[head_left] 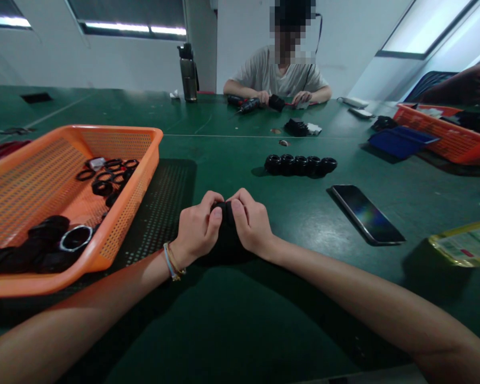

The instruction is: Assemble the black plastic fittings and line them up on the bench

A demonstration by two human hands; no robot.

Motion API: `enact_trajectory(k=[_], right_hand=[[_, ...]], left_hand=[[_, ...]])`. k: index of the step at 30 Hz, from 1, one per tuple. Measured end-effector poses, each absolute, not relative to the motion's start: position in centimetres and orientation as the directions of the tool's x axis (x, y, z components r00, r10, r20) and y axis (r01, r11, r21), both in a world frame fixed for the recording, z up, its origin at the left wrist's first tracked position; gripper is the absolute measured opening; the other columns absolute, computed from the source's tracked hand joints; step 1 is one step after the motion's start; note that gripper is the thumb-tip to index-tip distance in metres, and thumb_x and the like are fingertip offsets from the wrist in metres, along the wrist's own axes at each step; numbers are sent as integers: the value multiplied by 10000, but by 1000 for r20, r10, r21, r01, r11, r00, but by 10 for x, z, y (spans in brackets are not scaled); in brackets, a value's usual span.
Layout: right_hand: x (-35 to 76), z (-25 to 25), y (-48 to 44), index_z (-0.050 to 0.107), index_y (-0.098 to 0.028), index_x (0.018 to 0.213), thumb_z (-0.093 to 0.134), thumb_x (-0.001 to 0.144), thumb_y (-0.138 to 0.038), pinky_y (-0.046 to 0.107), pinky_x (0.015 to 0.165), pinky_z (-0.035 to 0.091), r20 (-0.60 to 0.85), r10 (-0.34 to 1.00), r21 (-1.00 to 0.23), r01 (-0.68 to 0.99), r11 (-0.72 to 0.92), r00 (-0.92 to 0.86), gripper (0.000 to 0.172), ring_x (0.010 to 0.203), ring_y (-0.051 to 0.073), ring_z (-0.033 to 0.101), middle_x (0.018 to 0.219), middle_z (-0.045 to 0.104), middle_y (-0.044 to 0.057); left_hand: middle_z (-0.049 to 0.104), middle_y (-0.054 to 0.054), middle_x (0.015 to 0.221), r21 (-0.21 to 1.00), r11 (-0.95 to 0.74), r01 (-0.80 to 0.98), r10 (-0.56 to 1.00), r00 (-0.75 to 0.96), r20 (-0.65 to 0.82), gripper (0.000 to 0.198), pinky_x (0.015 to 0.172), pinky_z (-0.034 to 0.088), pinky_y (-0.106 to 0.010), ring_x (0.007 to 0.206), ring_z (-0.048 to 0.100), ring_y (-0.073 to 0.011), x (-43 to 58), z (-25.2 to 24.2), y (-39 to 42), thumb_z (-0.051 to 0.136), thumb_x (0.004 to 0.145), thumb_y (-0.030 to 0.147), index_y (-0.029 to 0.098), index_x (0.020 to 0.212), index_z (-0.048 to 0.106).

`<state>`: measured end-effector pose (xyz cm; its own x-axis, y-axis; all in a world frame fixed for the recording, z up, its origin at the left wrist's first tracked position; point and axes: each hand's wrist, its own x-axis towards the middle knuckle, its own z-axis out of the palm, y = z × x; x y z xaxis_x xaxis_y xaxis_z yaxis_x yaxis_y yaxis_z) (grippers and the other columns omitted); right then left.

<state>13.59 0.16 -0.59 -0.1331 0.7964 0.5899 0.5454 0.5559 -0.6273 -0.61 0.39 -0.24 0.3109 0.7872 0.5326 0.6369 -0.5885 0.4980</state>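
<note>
My left hand (198,229) and my right hand (251,224) meet in the middle of the green table (232,320), both closed around one small black part (225,213) that rests on the tabletop. Fingers and thumbs hide most of the part. A bracelet circles my left wrist. To my left stands an orange perforated basket (140,176) with several black rings (112,170) and darker round parts (44,240), one with a metal rim (76,238). A row of black round parts (300,165) lies beyond my hands.
A dark phone (366,213) lies flat to the right. A yellow-edged sheet (466,242) sits at the right edge. Across the table a person holds a tool; a bottle (189,72) stands nearby. Another orange basket (448,136) and a blue tray (400,141) are at far right.
</note>
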Motion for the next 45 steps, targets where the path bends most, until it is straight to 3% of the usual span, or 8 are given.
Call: enact_trajectory(k=[6,12,19,24,29,35,40,45], right_hand=[[146,-8,14,508,-191,732,301,843,-206,241,502,405,834,481,-190,678,710,-271,235,504,124,535,585,595,18],[146,-7,18,502,-188,648,302,816,-174,251,454,374,870,300,61,690,721,-391,261,435,126,492,499,552,13],[134,-10,9,469,-194,678,279,804,-163,231,422,326,831,482,-154,718,679,-278,230,409,110,473,491,530,-4],[125,-8,5,412,-220,680,259,796,-189,235,448,302,710,697,-475,661,580,-101,194,424,110,430,501,465,-26],[119,-4,3,362,-233,632,280,762,-217,265,505,292,495,866,-749,537,388,65,154,486,132,401,524,417,-23],[116,-1,-1,339,-234,582,296,747,-224,270,518,281,338,933,-879,396,264,126,171,509,139,390,515,403,-28],[116,-4,-2,333,-235,578,296,758,-214,269,521,286,318,935,-896,371,244,154,186,513,137,388,515,394,-30],[120,-7,3,371,-235,636,291,783,-227,264,526,298,433,893,-823,457,338,119,168,505,133,408,532,423,-31]], left_hand=[[398,57,405,928,-219,301,957,254,143,489,353,299,-220,322,388,-108,8,-7,1,172,883,552,205,661,437],[387,42,355,968,-31,248,976,217,-24,517,321,258,-206,294,365,-95,14,-7,1,170,880,527,205,555,411],[449,10,476,824,-280,492,958,89,273,443,426,322,-240,419,439,-136,9,-12,-1,169,899,375,198,653,492],[568,-31,539,546,-446,709,860,170,482,485,485,351,-261,479,532,-160,4,-6,0,138,910,322,175,759,575],[606,-54,538,323,-516,794,774,270,573,524,464,346,-269,469,570,-183,0,-2,4,109,916,298,150,794,597],[566,-25,490,179,-569,802,706,366,606,505,445,326,-262,422,542,-167,-4,-2,5,117,914,296,157,789,586],[538,-15,498,183,-603,776,686,388,615,472,443,315,-268,420,518,-164,-5,-3,8,132,915,301,167,777,564],[557,-22,643,417,-627,658,747,355,562,380,512,403,-273,534,543,-162,-1,-5,10,180,915,336,179,860,521]])
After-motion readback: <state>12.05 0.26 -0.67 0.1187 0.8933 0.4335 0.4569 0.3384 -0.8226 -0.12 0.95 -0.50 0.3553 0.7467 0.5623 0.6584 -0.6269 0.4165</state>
